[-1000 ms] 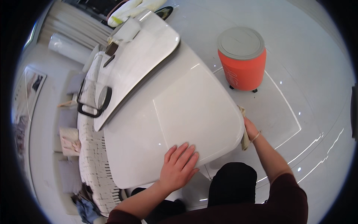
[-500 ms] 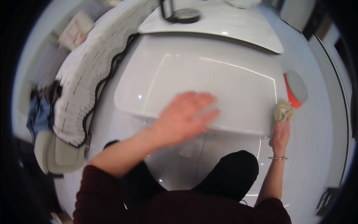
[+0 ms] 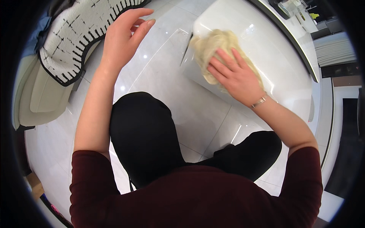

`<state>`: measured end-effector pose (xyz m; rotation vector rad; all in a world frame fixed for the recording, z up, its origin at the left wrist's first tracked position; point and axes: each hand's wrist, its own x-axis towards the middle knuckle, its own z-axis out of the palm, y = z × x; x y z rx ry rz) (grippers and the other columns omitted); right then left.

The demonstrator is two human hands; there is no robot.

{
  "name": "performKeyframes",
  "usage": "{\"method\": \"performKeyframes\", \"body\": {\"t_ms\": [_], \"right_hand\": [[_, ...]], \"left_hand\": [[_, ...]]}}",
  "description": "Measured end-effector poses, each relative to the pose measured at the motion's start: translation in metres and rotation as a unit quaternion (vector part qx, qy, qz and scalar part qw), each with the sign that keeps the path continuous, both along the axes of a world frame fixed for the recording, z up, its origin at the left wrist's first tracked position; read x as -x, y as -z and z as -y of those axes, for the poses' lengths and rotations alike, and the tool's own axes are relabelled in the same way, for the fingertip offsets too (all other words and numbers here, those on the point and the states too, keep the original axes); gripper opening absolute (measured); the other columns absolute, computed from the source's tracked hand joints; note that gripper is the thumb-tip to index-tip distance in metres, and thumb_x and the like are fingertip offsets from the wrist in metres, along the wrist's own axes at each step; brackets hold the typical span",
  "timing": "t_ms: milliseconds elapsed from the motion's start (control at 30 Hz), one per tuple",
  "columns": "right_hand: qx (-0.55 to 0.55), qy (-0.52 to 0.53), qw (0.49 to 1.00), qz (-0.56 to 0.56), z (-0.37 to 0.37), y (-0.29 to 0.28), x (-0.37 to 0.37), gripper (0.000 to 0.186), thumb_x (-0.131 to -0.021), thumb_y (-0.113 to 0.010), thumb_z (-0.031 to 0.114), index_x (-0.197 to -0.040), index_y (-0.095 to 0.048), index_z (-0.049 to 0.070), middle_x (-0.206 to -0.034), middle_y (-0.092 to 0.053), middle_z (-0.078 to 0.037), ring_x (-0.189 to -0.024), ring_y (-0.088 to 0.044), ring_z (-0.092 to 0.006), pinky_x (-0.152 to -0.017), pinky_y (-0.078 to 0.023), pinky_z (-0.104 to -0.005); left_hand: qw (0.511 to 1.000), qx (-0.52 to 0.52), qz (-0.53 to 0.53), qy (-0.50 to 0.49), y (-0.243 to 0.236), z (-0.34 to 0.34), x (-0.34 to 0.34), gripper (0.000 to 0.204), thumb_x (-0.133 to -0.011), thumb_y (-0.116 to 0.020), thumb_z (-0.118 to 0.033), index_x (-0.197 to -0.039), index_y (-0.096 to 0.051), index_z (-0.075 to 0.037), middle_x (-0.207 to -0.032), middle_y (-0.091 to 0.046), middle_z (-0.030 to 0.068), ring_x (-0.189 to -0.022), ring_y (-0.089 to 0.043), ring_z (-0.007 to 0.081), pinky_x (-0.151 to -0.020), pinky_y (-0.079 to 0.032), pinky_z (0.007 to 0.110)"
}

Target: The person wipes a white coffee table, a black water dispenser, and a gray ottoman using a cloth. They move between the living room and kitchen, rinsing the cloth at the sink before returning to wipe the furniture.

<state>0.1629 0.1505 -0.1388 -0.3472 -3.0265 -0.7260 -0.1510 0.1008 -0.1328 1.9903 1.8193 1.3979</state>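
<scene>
My right hand holds a crumpled cream cloth against the left end of the glossy white table. Its fingers press on the cloth, which spreads out past them over the table's edge. A thin bracelet circles the right wrist. Raised over the floor to the left is my left hand, open and holding nothing. Its fingers are loosely bent, with the thumb apart from them.
A beige sofa with a fringed white-and-black cover stands at the left. Beyond the white table runs another, dark-edged tabletop, bearing small items at the upper right. Below me are my black-clad knees and the tiled floor.
My right hand has brought the cloth from the table's right end to its left end. My left hand has moved from above the tabletop out to the left. The view has turned too.
</scene>
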Motion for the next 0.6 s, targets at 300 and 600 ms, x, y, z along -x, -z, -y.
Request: {"method": "performKeyframes", "body": {"t_ms": [300, 600], "right_hand": [[-0.128, -0.015, 0.974, 0.187, -0.003, 0.098, 0.014, 0.047, -0.086, -0.049, 0.014, -0.131, -0.048, 0.000, -0.144, -0.041, -0.008, -0.136, -0.032, -0.0183, -0.113, -0.025, -0.0285], [0.173, 0.317, 0.906, 0.220, 0.081, 0.082, -0.241, 0.034, -0.086, -0.050, 0.017, -0.119, -0.060, 0.014, -0.126, -0.055, 0.002, -0.122, -0.045, -0.0158, -0.105, -0.034, -0.0306]], "left_hand": [[0.992, 0.020, -0.068, 0.101, 0.027, -0.018, 0.013, 0.019, -0.088, -0.063, -0.017, -0.102, -0.066, -0.006, -0.090, -0.065, 0.0064, -0.077, -0.062, 0.0175, -0.070, -0.049, 0.029], [0.966, -0.089, -0.108, 0.219, 0.016, -0.110, -0.026, 0.018, -0.089, -0.062, -0.016, -0.104, -0.065, -0.006, -0.092, -0.066, 0.0048, -0.079, -0.062, 0.0150, -0.069, -0.049, 0.028]]}}
